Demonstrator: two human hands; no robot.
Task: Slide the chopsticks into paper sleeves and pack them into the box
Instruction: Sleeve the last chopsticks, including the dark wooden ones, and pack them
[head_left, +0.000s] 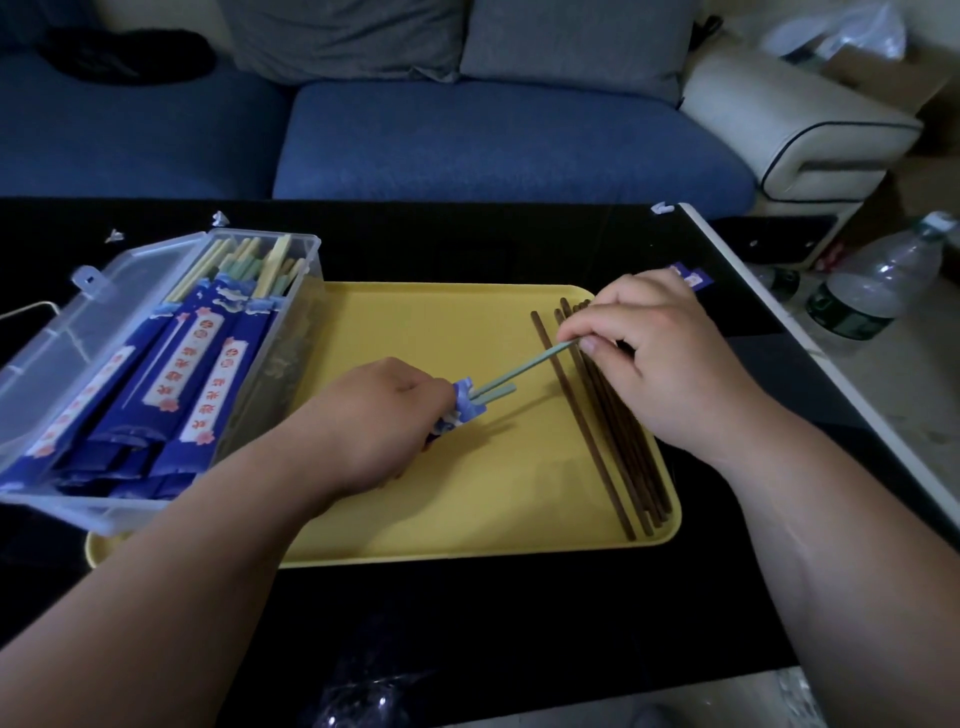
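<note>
My left hand (379, 415) grips a blue paper sleeve (460, 408) over the yellow tray (426, 332); most of the sleeve is hidden under the hand. Two pale green chopsticks stick out of its mouth. My right hand (660, 353) pinches the far end of the longer green chopstick (524, 366); the shorter one sits deeper in the sleeve. Several dark brown chopsticks (602, 415) lie along the tray's right side, partly under my right hand. A clear plastic box (62, 332) at the left holds several sleeved chopsticks (192, 358).
The tray sits on a black table (467, 239). More blue sleeves (691, 275) peek out behind my right hand. Plastic bottles (878, 280) stand on the floor to the right. A blue sofa (467, 140) runs behind the table.
</note>
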